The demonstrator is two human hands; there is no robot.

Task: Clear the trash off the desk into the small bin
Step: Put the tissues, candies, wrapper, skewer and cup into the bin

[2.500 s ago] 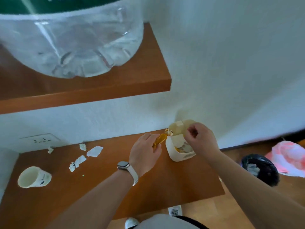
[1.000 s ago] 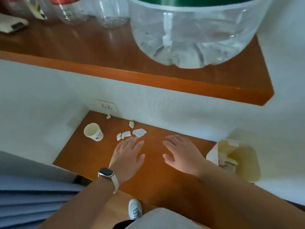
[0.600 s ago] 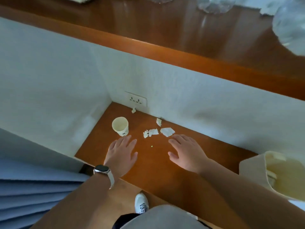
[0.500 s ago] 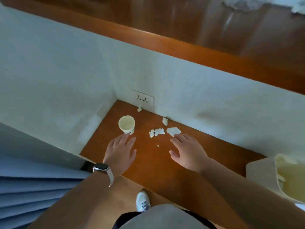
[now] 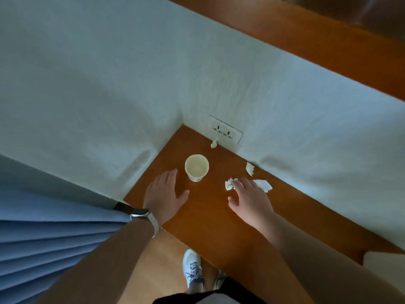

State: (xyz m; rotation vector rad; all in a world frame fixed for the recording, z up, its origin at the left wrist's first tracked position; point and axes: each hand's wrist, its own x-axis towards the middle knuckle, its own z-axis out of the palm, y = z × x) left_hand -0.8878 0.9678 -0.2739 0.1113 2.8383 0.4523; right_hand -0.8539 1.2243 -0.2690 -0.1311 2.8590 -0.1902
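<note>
Trash remains on the desk [image 5: 219, 229]: an upright paper cup [image 5: 196, 167] in the corner, a small crumpled scrap [image 5: 214, 143] below the wall outlet [image 5: 225, 132], a torn scrap [image 5: 249, 168] against the wall, and two more paper pieces [image 5: 263, 185] at the right fingertips. None of these is collected yet, so by my judgement the clearing is only partly done. The small bin shows, if at all, only as a pale corner at the lower right edge; I cannot confirm its contents. The left hand [image 5: 163, 197] is flat and spread, empty, just short of the cup. The right hand [image 5: 249, 199] is spread, empty, its fingertips touching the scraps. Compared with half a second ago, both hands have advanced toward the corner, the right one now reaching the paper, and the bin has slid almost out of view.
</note>
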